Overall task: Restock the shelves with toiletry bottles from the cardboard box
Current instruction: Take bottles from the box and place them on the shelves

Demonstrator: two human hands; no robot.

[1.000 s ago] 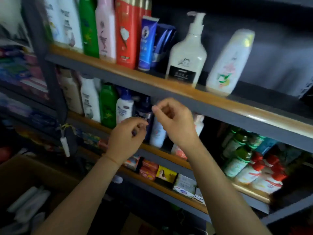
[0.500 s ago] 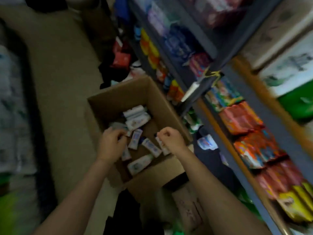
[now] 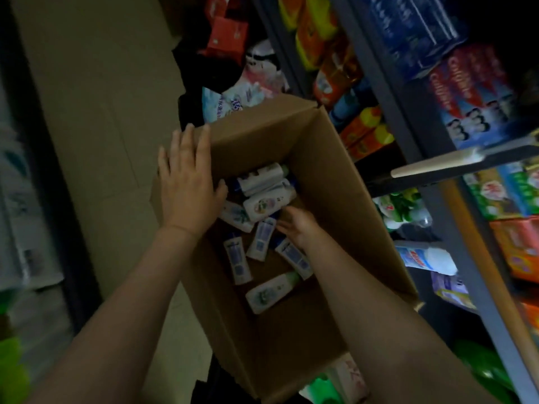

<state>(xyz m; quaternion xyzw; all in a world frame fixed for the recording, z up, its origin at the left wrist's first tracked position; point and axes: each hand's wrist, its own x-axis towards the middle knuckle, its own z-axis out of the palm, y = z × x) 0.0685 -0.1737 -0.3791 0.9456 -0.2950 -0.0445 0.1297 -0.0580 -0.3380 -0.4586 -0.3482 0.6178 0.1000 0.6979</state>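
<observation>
The person leans over the cardboard box, which sits on the floor tight against the foot of the shelves. This is the fetching step: both hands are at the box, none at the shelves.

The left hand lies flat over the box's left wall near the far left corner, fingers straight and spread, gripping nothing; it looks to be steadying the box. The right hand is down inside, among the toiletry bottles, fingers loosely bent and reaching toward a white bottle with a flower label. From where I stand I cannot tell whether it has hold of one yet; the fingertips are lost in shadow among the bottles.

The bottles lie jumbled on the box bottom, mostly toward the far end, several overlapping; one green-capped bottle lies apart nearer the person.

To my eye the next move calls for closing the fingers round a single bottle, lifting it free of its neighbours without dragging them, then rising to a shelf with room. The lower shelves beside the box look packed with cartons and toothpaste boxes.
</observation>
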